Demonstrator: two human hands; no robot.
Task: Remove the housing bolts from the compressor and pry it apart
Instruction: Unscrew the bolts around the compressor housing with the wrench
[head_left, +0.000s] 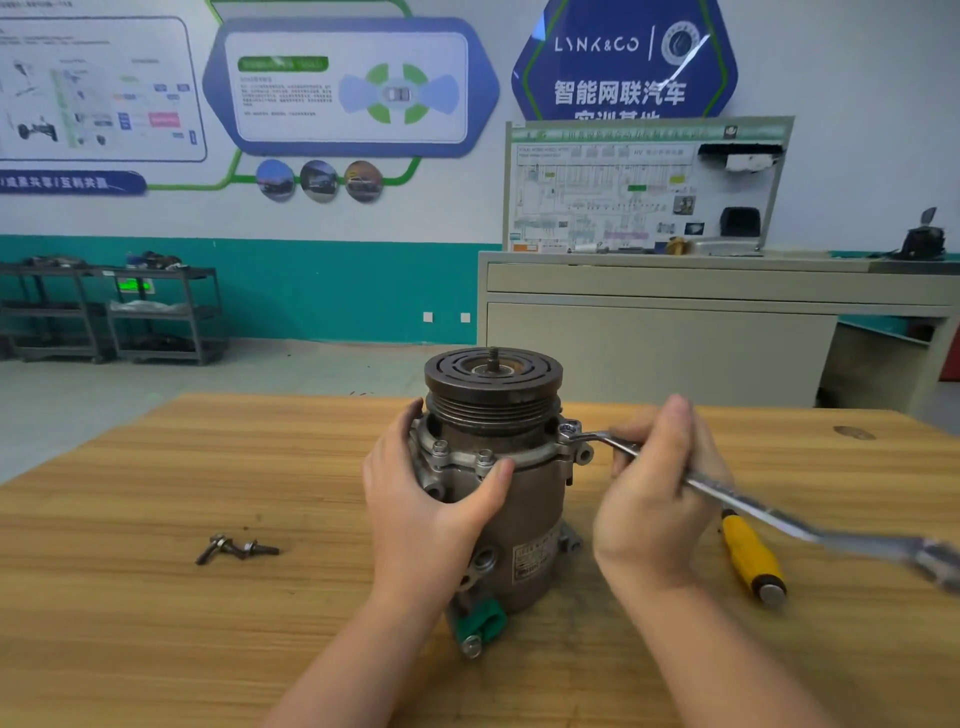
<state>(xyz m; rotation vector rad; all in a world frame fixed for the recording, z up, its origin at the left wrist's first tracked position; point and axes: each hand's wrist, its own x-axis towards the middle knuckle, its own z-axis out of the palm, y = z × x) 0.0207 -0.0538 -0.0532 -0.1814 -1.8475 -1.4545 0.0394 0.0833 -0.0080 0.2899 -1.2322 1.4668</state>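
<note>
- The compressor (498, 483) stands upright on the wooden surface (156, 493), pulley end up, near the middle of the front edge.
- A ring wrench (701, 486) sits over a housing bolt (570, 428) on the flange's right side; two more bolts (462, 452) remain seated at the front left.
- The right hand (654, 493) grips the wrench shank close to the ring. Judged from this, sliding the grip further out would give more leverage, with the ring kept flat and fully seated so it does not round the head.
- The left hand (431, 499) wraps the body, thumb across the front; it should press down firmly against the turn.
- Two loose bolts (236, 548) lie on the surface to the left; a yellow-handled tool (753, 558) waits on the right, likely for prying.
</note>
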